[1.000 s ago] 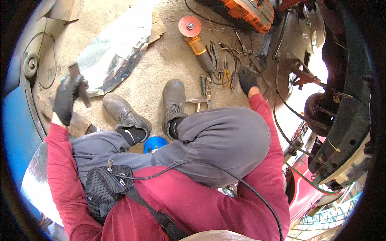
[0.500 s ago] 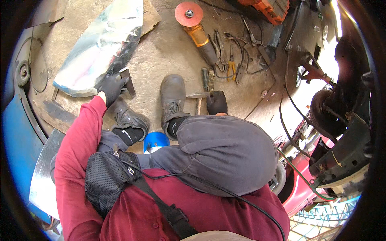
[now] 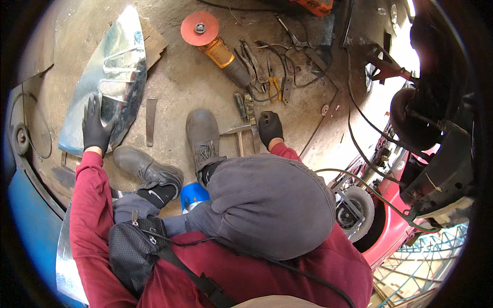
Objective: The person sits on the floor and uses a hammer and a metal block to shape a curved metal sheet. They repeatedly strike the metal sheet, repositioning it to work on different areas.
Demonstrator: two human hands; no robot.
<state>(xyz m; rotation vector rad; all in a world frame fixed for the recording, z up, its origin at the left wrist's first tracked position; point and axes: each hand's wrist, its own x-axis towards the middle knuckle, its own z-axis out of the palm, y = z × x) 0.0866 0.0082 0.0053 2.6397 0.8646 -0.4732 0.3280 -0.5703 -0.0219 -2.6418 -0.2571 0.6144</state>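
My left hand [image 3: 97, 126], in a black glove, lies with its fingers spread on a curved, shiny sheet-metal panel [image 3: 117, 74] on the floor. To the right of the panel a flat metal bar [image 3: 150, 122] lies by itself. My right hand [image 3: 270, 127], also gloved, is closed beside a hammer [image 3: 240, 134] near my boot. Its curled fingers hide whatever may be inside them. Just beyond that hand are a dark-handled tool [image 3: 240, 104] and a narrow, worn piece [image 3: 249, 107].
An angle grinder [image 3: 218, 51] with a red disc lies ahead. Locking pliers [image 3: 252, 64], yellow-handled pliers [image 3: 274, 84] and cables are beside it. A blue cylinder [image 3: 194, 193] stands between my legs. On the right are dark vehicle parts [image 3: 436, 190] and a small wheel [image 3: 354, 213].
My left hand has let go of the flat metal bar, which now lies on the floor, and has opened onto the panel. My right hand stays closed by the hammer. The view has shifted.
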